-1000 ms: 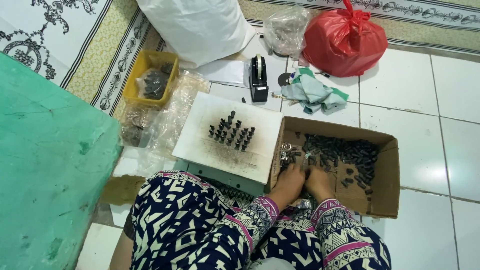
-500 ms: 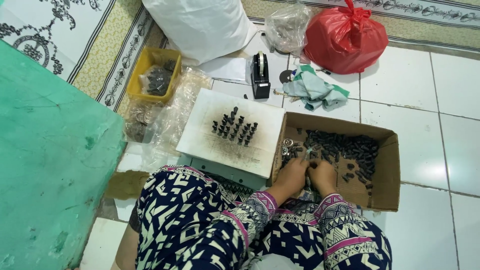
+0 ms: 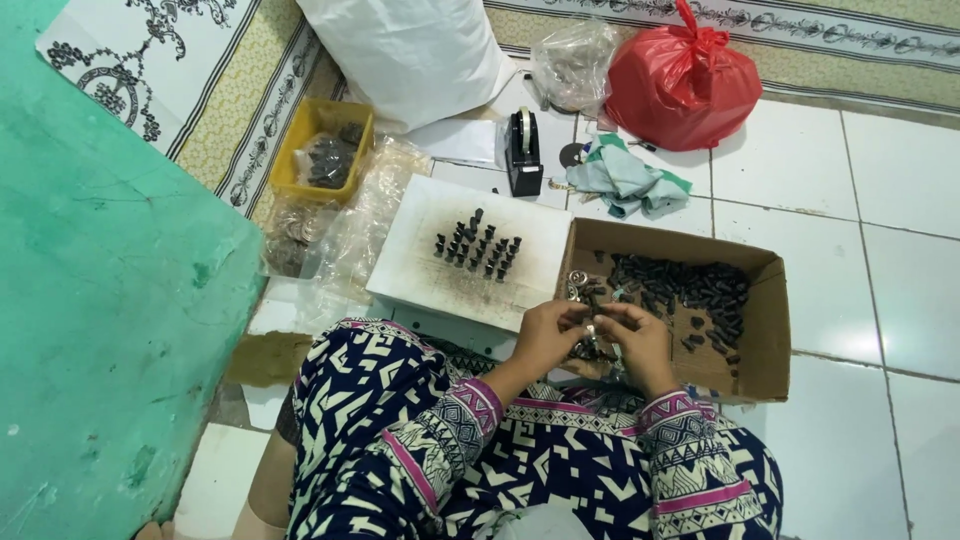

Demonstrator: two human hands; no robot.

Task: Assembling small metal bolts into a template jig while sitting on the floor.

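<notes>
My left hand (image 3: pixel 545 335) and my right hand (image 3: pixel 640 340) meet over the near left corner of a brown cardboard box (image 3: pixel 765 330). Both pinch a small dark part with a shiny metal ring (image 3: pixel 592 330) between the fingertips. The box holds a heap of small black parts (image 3: pixel 690 290) and a few metal rings (image 3: pixel 577 285). Left of the box lies a white board (image 3: pixel 420 265) with several black parts (image 3: pixel 478 245) standing upright in rows.
A yellow tray (image 3: pixel 300 150) of dark parts, clear plastic bags (image 3: pixel 350 230), a black tape dispenser (image 3: pixel 523 150), a green-white cloth (image 3: pixel 625 185), a red bag (image 3: pixel 685 85) and a white sack (image 3: pixel 410 50) lie around. A green surface (image 3: pixel 100 300) rises at my left.
My hands have lifted out of the box and come together nearer my lap, holding a small part. The view has shifted slightly.
</notes>
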